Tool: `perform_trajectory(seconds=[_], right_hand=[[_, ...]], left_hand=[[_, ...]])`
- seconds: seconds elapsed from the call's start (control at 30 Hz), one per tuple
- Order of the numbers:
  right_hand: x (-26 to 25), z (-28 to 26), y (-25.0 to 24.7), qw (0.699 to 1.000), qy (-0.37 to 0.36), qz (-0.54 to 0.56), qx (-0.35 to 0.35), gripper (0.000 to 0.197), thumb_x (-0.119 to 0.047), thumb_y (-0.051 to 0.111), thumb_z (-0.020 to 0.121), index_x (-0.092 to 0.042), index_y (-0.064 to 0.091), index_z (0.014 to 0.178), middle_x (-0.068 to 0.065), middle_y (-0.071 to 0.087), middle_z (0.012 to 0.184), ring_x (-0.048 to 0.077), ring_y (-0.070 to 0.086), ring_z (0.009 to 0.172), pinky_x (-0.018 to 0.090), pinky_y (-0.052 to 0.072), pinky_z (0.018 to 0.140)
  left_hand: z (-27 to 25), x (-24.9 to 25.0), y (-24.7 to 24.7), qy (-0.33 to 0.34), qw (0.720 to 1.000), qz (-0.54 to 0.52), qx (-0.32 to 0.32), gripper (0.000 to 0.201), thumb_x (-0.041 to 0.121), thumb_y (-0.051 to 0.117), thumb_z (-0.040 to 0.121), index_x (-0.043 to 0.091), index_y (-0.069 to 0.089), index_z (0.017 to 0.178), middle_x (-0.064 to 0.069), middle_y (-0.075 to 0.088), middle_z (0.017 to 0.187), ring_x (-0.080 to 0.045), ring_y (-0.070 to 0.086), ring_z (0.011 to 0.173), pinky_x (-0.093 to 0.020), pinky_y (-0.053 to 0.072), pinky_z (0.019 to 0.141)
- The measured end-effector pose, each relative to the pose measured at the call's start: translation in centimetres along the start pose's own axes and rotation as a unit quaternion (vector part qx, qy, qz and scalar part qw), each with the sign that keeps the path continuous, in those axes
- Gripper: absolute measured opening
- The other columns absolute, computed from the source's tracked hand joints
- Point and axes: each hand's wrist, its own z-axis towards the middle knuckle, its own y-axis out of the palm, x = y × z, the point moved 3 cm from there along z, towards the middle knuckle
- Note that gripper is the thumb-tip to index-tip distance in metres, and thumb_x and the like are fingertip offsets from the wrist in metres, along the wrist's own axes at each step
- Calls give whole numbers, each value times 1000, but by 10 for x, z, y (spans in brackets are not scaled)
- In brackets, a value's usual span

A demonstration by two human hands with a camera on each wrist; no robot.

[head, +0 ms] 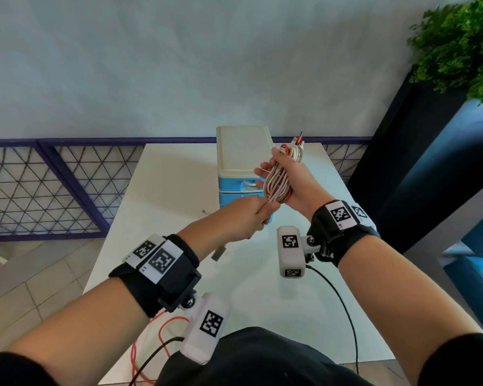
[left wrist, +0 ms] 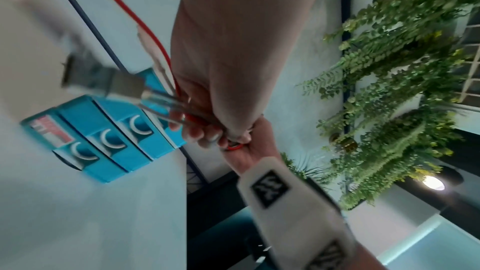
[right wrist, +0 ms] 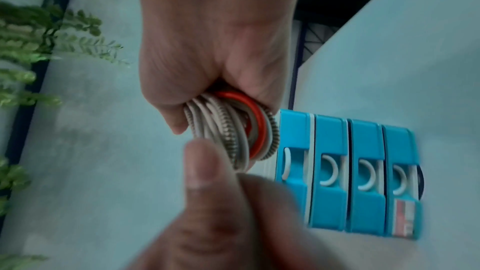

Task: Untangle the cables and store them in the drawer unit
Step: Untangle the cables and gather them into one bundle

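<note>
One drawer unit (head: pixel 241 165) on tabletop (head: pixel 165 207) — four blue drawers (right wrist: pixel 327 171), all closed, each with white handle. In front of unit, above tabletop: right hand (head: pixel 286 176) wrapped around one coiled cable bundle (head: pixel 279 182) — pale, ribbed and red strands. Left hand (head: pixel 246 215) pinches bundle's lower end. One loose red cable (head: pixel 162 330) hangs off tabletop's near edge.

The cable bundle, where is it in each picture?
Head: the cable bundle is right of centre, held in the right hand, with the left hand pinching its lower end.
Left wrist: only its red loop end shows, mid-picture.
Right wrist: centre.
Shared landmark: the blue drawer unit.
</note>
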Motion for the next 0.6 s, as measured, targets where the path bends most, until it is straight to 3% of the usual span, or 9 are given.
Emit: perform_trajectory(seconds=[0.07,0.1,0.2,0.3,0.43,0.53,0.6], right_hand=[[0,-3,5,997,19,60,-44,32,-33,53,96,-13,52,71,8,68,80,25,70,89,40,55,81],[0,-6,8,995,24,85,-54,34,-34,52,96,-13,52,70,7,68,76,24,70,84,39,55,82],[3,-12,17,990,36,126,-59,36,-38,53,95,-15,49,67,-2,53,55,12,58,51,27,52,59],[-1,-9,14,993,26,114,-18,39,-40,57,93,-18,45,64,-9,39,44,5,41,36,20,43,42],[-18,-6,-3,996,0,87,18,41,-40,57,94,-20,40,62,-9,33,40,4,34,32,18,38,38],[-17,-7,-13,998,-15,22,49,38,-37,59,93,-19,42,64,-7,34,43,7,36,34,21,41,40],[-15,-8,-16,995,-30,-64,73,33,-33,63,91,-19,43,68,-5,36,47,9,39,36,24,44,44]], left_hand=[[-2,-4,4,8,999,-36,-12,42,44,30,100,15,48,74,0,54,69,-16,49,56,-25,40,57],[-2,-6,7,17,999,-43,-18,44,45,30,100,16,47,73,1,52,67,-15,49,56,-24,40,57],[-4,-10,12,41,994,-90,-45,48,48,31,99,14,46,69,-1,49,61,-11,44,50,-18,37,51],[-6,-25,17,39,988,-113,-100,48,52,32,97,17,44,65,1,45,59,-12,46,49,-19,35,48],[-19,-51,11,17,964,-221,-147,44,41,29,99,9,46,75,-1,36,59,-14,42,52,-14,42,56],[-17,-62,0,-7,960,-251,-125,41,39,33,99,8,56,86,0,40,61,-12,43,54,-14,42,58],[-11,-69,-7,-10,976,-198,-87,34,36,37,100,12,58,88,1,44,63,-12,42,57,-20,40,59]])
